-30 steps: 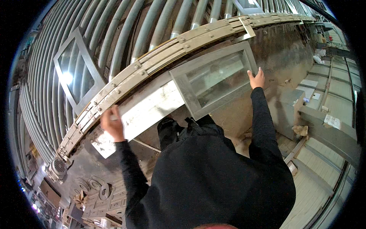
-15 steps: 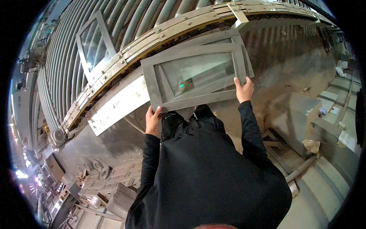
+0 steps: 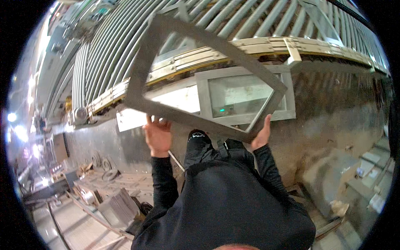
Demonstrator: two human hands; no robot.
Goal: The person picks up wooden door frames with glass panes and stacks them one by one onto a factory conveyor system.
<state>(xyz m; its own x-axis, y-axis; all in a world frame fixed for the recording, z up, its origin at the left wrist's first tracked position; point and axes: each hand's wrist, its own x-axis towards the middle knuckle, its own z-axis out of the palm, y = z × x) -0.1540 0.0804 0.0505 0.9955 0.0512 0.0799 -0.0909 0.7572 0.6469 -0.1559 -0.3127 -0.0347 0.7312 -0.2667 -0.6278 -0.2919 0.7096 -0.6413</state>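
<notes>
Fingers of Both My Hands Are Holding Up a Slanted Grey Frame

Fingers of my left hand (image 3: 158, 136) are curling, half bent, around the lower rail of a grey rectangular frame (image 3: 187, 118), near its lower left corner; blur and the rail are hiding some tips, so I cannot tell how each one is sitting. Just beyond that hand, the end of a white board (image 3: 130, 120) is showing, its length running rightward and appearing through the frame's opening. I am holding the frame in the air, above and beyond my black trouser legs (image 3: 199, 152), and it is slanting down from left to right. Farther off, silver conveyor rollers (image 3: 112, 54) are stretching across the view, with a cream side rail (image 3: 271, 43) edging them; the frame's upper part is overlapping both. Fingers of my right hand (image 3: 261, 134) are closing on the lower right corner, one digit pointing upward along the outer edge, others hiding from sight. A glazed grey frame (image 3: 289, 98) is lying past the held one, partly showing through its opening, a green glint shining on the pane. Above its right end, a cream bracket (image 3: 293, 52) is jutting from the side rail. Farther right, another pale frame (image 3: 323, 23) is resting on the rollers.
</notes>
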